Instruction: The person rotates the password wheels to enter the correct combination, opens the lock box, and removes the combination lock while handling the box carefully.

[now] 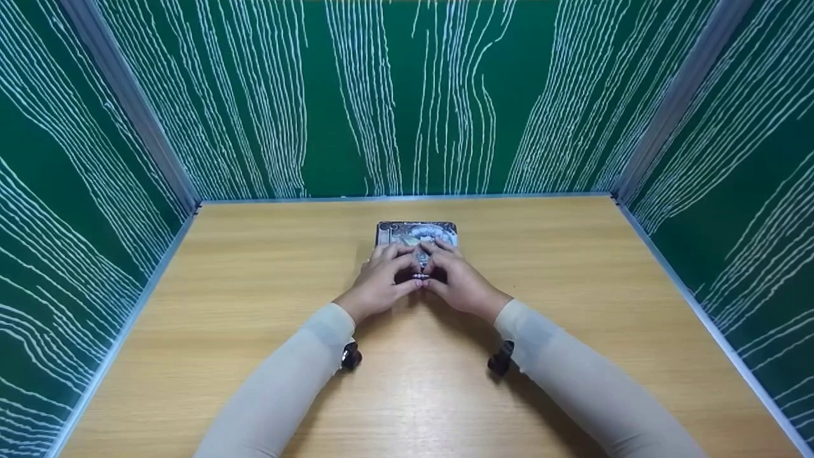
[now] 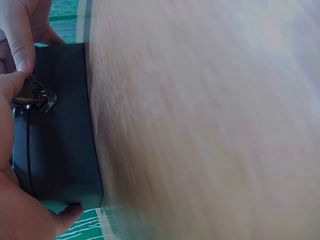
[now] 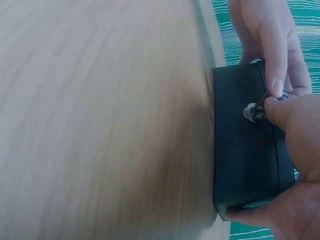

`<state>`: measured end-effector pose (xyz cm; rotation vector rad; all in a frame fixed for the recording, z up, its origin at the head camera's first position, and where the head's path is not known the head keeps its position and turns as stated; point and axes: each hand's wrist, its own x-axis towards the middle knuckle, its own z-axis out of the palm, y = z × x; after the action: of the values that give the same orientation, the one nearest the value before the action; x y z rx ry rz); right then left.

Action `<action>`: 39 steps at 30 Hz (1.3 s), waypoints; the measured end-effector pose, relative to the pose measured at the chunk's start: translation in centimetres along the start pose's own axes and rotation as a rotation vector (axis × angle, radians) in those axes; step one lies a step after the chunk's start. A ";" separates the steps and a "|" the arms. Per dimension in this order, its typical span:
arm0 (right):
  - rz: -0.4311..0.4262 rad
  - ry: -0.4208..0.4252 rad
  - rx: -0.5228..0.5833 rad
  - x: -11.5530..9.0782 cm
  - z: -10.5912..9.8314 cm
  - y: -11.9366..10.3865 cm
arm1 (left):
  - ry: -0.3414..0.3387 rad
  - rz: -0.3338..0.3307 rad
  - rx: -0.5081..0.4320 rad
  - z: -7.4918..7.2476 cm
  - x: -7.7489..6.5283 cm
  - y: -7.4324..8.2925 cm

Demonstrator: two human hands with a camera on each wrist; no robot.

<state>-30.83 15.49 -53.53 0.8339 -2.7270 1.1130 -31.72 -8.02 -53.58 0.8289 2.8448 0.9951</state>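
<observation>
A small dark box (image 1: 407,229) with a patterned, picture-like lid lies on the table before me. Its dark front (image 2: 60,145) carries a metal clasp (image 2: 48,101) with a curved metal loop. From the left, my left hand (image 1: 378,281) lies over the box, its thumb at the clasp and a finger against the box's end. My right hand (image 1: 463,281) mirrors it from the right, thumb also at the clasp (image 3: 253,113). Both thumbs nearly meet there and partly hide the loop. The lid appears closed, with a seam running along the front.
The box rests on a wood-grain table (image 1: 267,254). Green panels (image 1: 420,95) with white wavy lines stand behind and on both sides, joined by grey corner posts (image 1: 137,108). Small dark cameras (image 1: 500,359) are worn at both wrists.
</observation>
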 end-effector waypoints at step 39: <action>0.003 -0.003 0.001 0.0 -0.1 -0.1 | -0.013 -0.016 -0.008 -0.1 0.1 0.2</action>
<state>-30.80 15.47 -53.36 0.8320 -2.7316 1.1147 -31.71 -7.95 -53.37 0.8081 2.8308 0.9946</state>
